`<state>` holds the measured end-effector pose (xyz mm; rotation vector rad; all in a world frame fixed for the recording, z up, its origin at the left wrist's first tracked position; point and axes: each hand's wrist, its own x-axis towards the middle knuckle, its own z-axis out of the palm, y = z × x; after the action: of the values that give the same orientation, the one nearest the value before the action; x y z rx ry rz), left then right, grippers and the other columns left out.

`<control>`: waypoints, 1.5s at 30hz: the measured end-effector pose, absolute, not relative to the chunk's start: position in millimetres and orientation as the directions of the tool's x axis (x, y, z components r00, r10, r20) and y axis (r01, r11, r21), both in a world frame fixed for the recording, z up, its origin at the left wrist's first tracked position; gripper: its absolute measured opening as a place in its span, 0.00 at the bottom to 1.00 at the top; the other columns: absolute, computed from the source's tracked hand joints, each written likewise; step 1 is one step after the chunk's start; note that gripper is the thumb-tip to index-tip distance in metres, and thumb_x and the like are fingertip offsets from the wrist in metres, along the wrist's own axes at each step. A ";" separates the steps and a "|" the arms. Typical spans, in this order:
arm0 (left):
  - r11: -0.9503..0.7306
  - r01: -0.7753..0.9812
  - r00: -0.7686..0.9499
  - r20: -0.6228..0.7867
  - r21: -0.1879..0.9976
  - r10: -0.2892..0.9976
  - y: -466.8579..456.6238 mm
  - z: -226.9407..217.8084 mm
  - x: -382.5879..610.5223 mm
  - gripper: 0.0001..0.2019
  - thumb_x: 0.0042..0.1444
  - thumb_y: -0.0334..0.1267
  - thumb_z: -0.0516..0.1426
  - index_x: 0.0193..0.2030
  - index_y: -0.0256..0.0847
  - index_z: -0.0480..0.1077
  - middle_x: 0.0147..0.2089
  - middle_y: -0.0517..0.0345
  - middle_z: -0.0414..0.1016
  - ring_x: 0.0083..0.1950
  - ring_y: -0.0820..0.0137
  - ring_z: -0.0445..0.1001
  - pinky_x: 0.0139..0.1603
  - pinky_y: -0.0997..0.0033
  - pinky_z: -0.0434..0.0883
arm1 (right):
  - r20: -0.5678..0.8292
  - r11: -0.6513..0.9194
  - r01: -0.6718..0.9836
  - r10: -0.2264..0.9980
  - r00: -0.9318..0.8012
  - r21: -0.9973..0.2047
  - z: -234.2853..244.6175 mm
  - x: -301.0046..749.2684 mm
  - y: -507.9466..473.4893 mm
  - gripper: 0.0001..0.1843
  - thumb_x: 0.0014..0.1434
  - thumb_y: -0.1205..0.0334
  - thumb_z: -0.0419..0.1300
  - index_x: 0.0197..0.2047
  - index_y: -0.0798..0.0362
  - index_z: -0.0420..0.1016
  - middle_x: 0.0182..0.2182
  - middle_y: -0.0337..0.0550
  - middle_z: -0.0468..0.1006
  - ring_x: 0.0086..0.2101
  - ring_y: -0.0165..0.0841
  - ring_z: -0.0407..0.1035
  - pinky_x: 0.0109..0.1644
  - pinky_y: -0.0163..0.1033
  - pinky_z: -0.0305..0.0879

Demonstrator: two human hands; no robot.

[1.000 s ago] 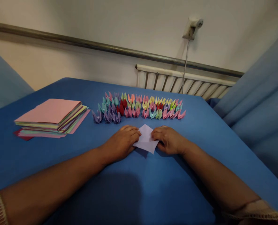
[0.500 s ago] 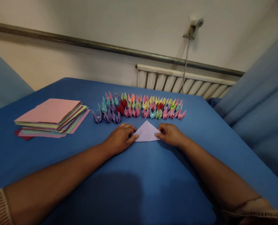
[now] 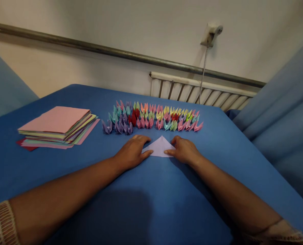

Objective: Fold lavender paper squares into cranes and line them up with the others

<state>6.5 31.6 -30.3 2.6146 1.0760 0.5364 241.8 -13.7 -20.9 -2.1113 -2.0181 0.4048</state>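
Note:
A pale lilac sheet of origami paper [image 3: 159, 147], folded into a triangle, lies on the blue cover with its point facing away from me. My left hand [image 3: 134, 152] is at its left corner, the thumb lying on the paper's face and the fingers curled by the slanting edge. At the right corner my right hand [image 3: 185, 149] holds the sheet in the same way, thumb on top. Both outer corners are hidden by the hands. Just beyond the triangle stand several rows of folded paper cranes [image 3: 148, 123] in purple, pink, red, green, yellow and turquoise.
On the left lies a stack of square coloured paper [image 3: 55, 120], pink on top. The blue cover [image 3: 125, 204] spreads under everything. Behind run a metal rail [image 3: 110, 51] and a radiator [image 3: 192, 86]; a blue curtain [image 3: 281, 102] hangs at the right.
Both thumbs have slid inward over the triangle, and the hands sit closer around it. The view has shifted slightly. Cranes and paper stack stay put.

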 end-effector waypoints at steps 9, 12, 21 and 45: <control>-0.594 0.559 0.583 0.235 0.578 0.777 30.9 -28.2 8.6 0.28 0.56 0.49 0.60 0.60 0.39 0.64 0.56 0.45 0.72 0.57 0.56 0.71 0.58 0.52 0.67 | 0.105 0.149 0.689 0.989 -0.105 -0.709 -41.0 236.8 -8.7 0.09 0.53 0.58 0.65 0.28 0.52 0.71 0.26 0.35 0.68 0.26 0.28 0.61 0.30 0.34 0.56; -0.462 0.452 0.525 0.191 0.763 0.829 30.7 -23.4 12.3 0.26 0.54 0.47 0.62 0.57 0.39 0.66 0.52 0.50 0.76 0.53 0.61 0.74 0.55 0.57 0.70 | 0.238 0.295 0.513 0.955 -0.176 -0.806 -44.2 233.2 -7.9 0.08 0.53 0.59 0.64 0.29 0.53 0.70 0.29 0.36 0.68 0.28 0.28 0.61 0.32 0.33 0.58; -0.402 0.362 0.527 0.171 0.841 0.832 24.7 -14.1 13.5 0.11 0.56 0.46 0.58 0.36 0.39 0.75 0.33 0.61 0.76 0.35 0.70 0.73 0.38 0.73 0.69 | 0.224 0.293 0.341 0.948 -0.228 -0.893 -37.6 231.5 -15.4 0.10 0.55 0.55 0.63 0.33 0.53 0.71 0.26 0.35 0.71 0.27 0.28 0.63 0.32 0.33 0.60; -0.626 0.392 0.577 0.350 0.674 0.738 22.7 -16.4 11.1 0.08 0.59 0.41 0.58 0.38 0.40 0.75 0.34 0.60 0.76 0.36 0.71 0.73 0.38 0.72 0.68 | 0.447 0.517 0.434 0.856 -0.259 -0.738 -29.4 230.1 -18.3 0.11 0.62 0.59 0.57 0.30 0.53 0.74 0.27 0.39 0.72 0.29 0.29 0.66 0.34 0.35 0.62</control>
<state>11.1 22.7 -16.4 2.2708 0.9000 0.8489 230.1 -18.3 -29.4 -1.0641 -1.8812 0.6060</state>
